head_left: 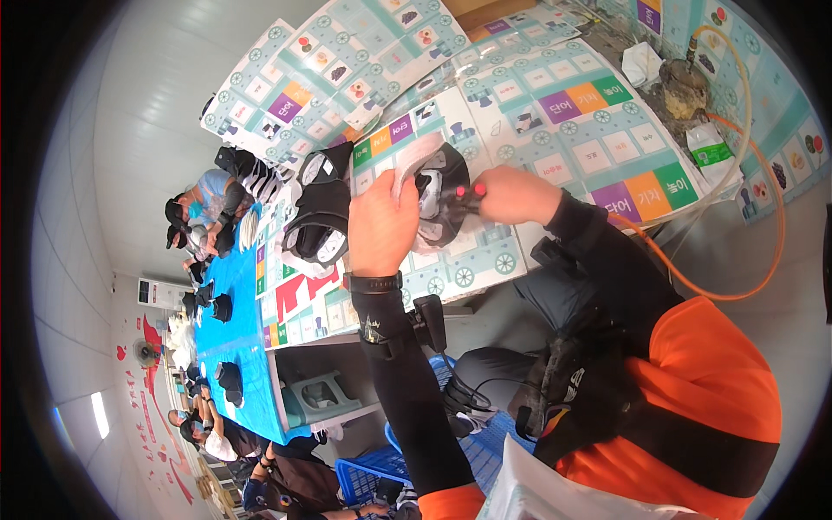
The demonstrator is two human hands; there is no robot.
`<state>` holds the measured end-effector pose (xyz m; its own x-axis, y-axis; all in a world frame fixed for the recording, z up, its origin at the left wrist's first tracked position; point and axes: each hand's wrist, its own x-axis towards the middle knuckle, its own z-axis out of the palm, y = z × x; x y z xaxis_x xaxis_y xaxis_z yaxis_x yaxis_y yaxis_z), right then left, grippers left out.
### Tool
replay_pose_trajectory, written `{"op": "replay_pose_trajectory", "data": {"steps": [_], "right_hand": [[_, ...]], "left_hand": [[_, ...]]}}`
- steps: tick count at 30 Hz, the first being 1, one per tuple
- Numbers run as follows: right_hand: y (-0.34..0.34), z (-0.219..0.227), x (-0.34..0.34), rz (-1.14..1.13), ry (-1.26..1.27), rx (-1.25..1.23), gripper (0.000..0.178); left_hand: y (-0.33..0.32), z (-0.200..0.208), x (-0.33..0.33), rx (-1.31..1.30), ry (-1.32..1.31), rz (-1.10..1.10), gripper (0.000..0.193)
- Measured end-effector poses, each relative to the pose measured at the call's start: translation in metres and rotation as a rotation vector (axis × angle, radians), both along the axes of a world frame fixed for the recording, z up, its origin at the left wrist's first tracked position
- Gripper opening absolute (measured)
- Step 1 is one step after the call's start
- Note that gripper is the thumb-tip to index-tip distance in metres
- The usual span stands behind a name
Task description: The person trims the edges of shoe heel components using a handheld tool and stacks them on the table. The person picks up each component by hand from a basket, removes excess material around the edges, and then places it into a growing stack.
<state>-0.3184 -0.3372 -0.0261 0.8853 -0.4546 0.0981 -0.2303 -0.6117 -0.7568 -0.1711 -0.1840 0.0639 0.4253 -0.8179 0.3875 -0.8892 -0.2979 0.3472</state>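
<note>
A black hat (452, 165) lies with its inside showing on the patterned table sheet, a pale label visible within. My left hand (381, 225) is closed on its pale pinkish band (418, 156), which sticks up past the fingers. At the hat's right edge my right hand (520, 196) is closed around a small dark tool (471, 191) with two red ends. Its exact kind is blurred. Left of my left hand, more black hats (316, 227) rest together, with white labels inside.
Printed sheets (334, 69) cover the table and stand along its far side. An orange hose (763, 269) loops at the right, near a white and green packet (711, 149). Other people (208, 212) work along a blue-covered table (247, 338) at left. Blue baskets (373, 472) stand below.
</note>
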Motion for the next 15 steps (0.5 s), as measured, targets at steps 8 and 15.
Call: {"op": "replay_pose_trajectory", "data": {"steps": [8, 15], "right_hand": [[-0.002, -0.009, -0.007, 0.078, 0.03, 0.007, 0.02], [-0.001, -0.002, -0.013, -0.003, 0.137, 0.106, 0.018]], "left_hand": [[0.0, 0.001, 0.0, -0.04, -0.007, -0.018, 0.027], [-0.001, -0.002, 0.002, -0.031, 0.023, -0.011, 0.028]]}}
